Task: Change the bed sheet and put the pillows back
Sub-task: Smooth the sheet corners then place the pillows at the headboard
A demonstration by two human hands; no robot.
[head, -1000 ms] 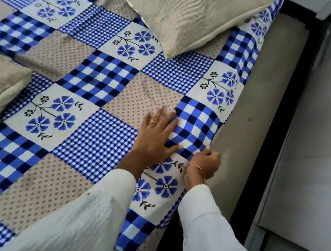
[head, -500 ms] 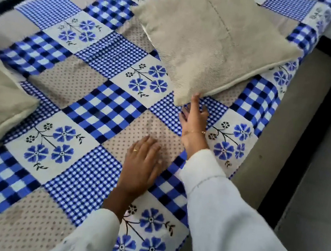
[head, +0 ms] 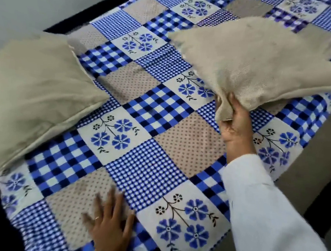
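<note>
The right hand [head: 236, 124] grips one corner of the beige pillow [head: 268, 60], fingers curled into the cloth, so the pillow hangs lifted and tilted over the checked bed sheet [head: 152, 164]. The left hand [head: 110, 227] lies flat with spread fingers on the sheet. A corner grip lets the pillow swing; better to support it from below and put it down beside the second pillow [head: 29, 100] at the left edge.

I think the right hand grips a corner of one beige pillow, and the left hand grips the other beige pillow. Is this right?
Not quite. In the head view the right hand does grip a corner of one beige pillow, but the left hand lies flat with spread fingers on the bed sheet. The other beige pillow lies untouched.
</note>
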